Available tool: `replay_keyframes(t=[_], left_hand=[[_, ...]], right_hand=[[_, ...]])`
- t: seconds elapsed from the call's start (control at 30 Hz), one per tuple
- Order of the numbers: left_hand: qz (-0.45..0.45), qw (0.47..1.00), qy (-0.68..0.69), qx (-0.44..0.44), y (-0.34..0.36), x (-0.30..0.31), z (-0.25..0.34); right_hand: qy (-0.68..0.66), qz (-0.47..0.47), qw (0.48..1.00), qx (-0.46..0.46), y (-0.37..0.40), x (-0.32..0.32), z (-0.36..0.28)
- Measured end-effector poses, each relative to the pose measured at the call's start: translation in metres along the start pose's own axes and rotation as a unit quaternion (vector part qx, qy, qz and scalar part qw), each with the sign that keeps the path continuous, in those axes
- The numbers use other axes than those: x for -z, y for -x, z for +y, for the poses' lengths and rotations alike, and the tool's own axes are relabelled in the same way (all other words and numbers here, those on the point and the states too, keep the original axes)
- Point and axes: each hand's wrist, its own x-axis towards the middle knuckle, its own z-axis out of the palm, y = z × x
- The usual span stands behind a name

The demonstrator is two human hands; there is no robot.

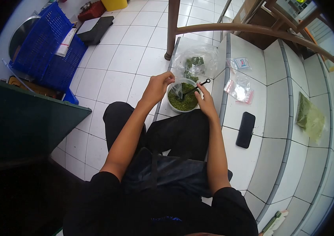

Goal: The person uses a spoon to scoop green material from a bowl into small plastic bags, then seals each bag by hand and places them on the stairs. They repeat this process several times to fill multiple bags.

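While your left hand (158, 90) pinches the clear bag (176, 89) over the tub (170, 104) of green flakes (180, 105), its mouth should be held wide. Your right hand (207, 103) grips the spoon (204, 83), which slants into the tub; modest, level scoops would limit spillage.

Shows white tiled floor (108, 59) with dark grout lines. Rises at right in white tiled steps (273, 70), edged in grey. Includes brown railing (230, 26) across the top. Has blue slotted crates (49, 35) at upper left, near pale wall (2, 45); dark green panel (25, 118) lower down. Reads as brightly lit over the floor, deeply shadowed at lower left.
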Motion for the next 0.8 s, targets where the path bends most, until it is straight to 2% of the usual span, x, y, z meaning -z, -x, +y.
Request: replay_keyframes(t=[0.07, 0.1, 0.17, 0.2, 0.23, 0.3, 0.33, 0.4, 0.53, 0.6, 0.63, 0.7, 0.73, 0.8], left_hand=[[0.004, 1.000, -0.009, 0.002, 0.000, 0.002, -0.001], [0.008, 1.000, -0.016, 0.001, 0.001, 0.002, 0.000], [0.012, 1.000, -0.024, -0.002, 0.001, 0.004, 0.000], [-0.002, 0.999, -0.044, 0.016, 0.001, 0.005, 0.002], [-0.017, 0.997, -0.064, 0.034, 0.000, 0.006, 0.003], [-0.015, 0.998, -0.054, 0.014, -0.001, 0.002, -0.002], [-0.013, 0.999, -0.044, -0.004, -0.001, 0.000, -0.005], [-0.016, 0.999, -0.050, -0.010, -0.001, -0.002, -0.008], [-0.024, 0.997, -0.068, -0.009, -0.001, -0.003, -0.009], [-0.014, 0.997, -0.070, -0.026, -0.001, -0.004, -0.010], [-0.004, 0.996, -0.073, -0.043, -0.001, -0.005, -0.012], [-0.031, 0.995, -0.085, -0.032, -0.001, -0.005, -0.015], [-0.056, 0.994, -0.095, -0.022, 0.000, -0.006, -0.016], [-0.090, 0.990, -0.109, 0.011, 0.002, -0.007, -0.017]], right_hand=[[-0.106, 0.028, 0.992, -0.062, -0.002, 0.015, -0.033], [-0.107, 0.028, 0.992, -0.060, -0.001, 0.017, -0.037], [0.003, 0.090, 0.995, 0.041, 0.001, 0.020, -0.044], [-0.009, 0.107, 0.993, 0.048, 0.000, 0.017, -0.049], [-0.009, 0.109, 0.993, 0.048, 0.001, 0.017, -0.053], [-0.045, 0.071, 0.995, -0.051, 0.004, 0.016, -0.061], [-0.045, 0.071, 0.995, -0.052, 0.004, 0.012, -0.064], [-0.098, 0.080, 0.992, 0.003, 0.005, 0.007, -0.072], [-0.104, 0.055, 0.992, -0.039, 0.007, 0.006, -0.082], [-0.081, -0.012, 0.997, 0.015, 0.006, 0.006, -0.072], [-0.082, -0.012, 0.996, 0.014, 0.005, 0.008, -0.069], [0.008, 0.010, 0.997, 0.071, 0.005, 0.014, -0.067], [0.009, 0.009, 0.998, 0.070, 0.005, 0.017, -0.066], [-0.103, 0.052, 0.993, 0.010, 0.005, 0.024, -0.064]])
